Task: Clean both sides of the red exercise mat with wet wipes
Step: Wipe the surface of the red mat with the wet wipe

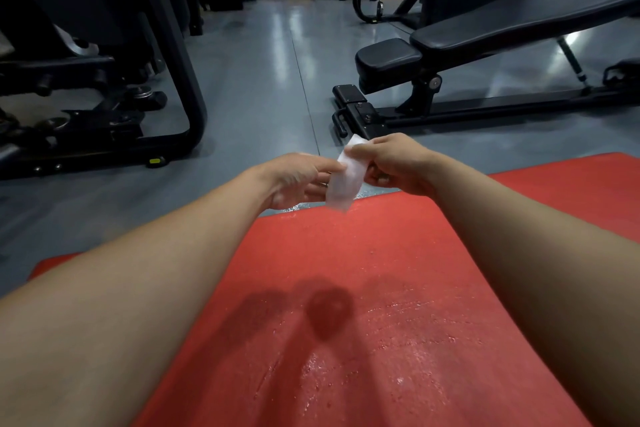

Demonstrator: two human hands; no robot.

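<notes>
The red exercise mat [381,270] lies flat on the grey floor and fills the lower half of the view; its surface glistens with wet streaks and droplets. Above the mat's far edge I hold a folded white wet wipe [344,180] in the air. My right hand [394,163] pinches its upper end. My left hand [298,180] pinches the wipe's left side with thumb and fingers. The wipe's lower end hangs free just above the mat edge.
A black adjustable bench [485,35] stands on the floor at the right, its base [360,114] close behind my hands. A black weight machine frame [166,80] stands at the left. Grey floor [270,80] runs between them.
</notes>
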